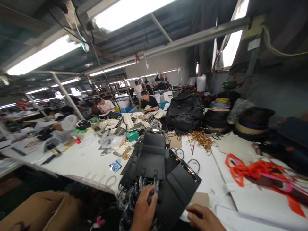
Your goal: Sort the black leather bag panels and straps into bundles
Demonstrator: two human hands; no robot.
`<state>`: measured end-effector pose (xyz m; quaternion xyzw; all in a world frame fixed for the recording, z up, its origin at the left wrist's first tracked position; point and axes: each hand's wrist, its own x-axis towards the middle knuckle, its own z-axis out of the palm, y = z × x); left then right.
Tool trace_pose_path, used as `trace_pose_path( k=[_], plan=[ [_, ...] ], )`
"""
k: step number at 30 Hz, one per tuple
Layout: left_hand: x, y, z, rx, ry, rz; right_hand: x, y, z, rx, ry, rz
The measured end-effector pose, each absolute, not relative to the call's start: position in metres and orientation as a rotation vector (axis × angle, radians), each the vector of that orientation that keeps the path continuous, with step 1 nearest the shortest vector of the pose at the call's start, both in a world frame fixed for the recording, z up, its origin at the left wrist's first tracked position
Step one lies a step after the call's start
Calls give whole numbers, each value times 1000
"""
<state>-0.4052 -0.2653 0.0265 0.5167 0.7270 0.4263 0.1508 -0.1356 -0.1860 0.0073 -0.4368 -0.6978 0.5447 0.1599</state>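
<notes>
A pile of black handbags lies at the table's front edge, their handles wrapped in clear plastic. My left hand is closed around a wrapped handle at the near end of the top bag. More wrapped handles hang down beside it over the edge. To the right, another black bag lies slanted with gold-coloured fittings along its top. My right hand is beside that bag's lower corner, fingers loosely bent and apart, with nothing visible in them.
Brown strips lie behind the bags, near a large black bag. Orange straps are on the right. A blue packet and a clear ring lie left. Cardboard stands below; people sit across the table.
</notes>
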Motion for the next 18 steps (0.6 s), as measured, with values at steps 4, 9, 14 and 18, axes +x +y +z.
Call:
trace_pose_path(
  k=[4,9,14,18],
  plan=[
    [-466,-199,36,1529,2373,1212,-202,-113,31,-977,-1886,1617],
    [-533,-121,21,1453,2548,1047,-305,-47,42,-981,-1883,1451],
    [-569,-76,6,1445,2485,1028,-387,0,21,-1239,-1972,1135],
    [-567,-78,10,1540,2452,1083,-414,18,8,-1447,-1980,1091]
  ],
)
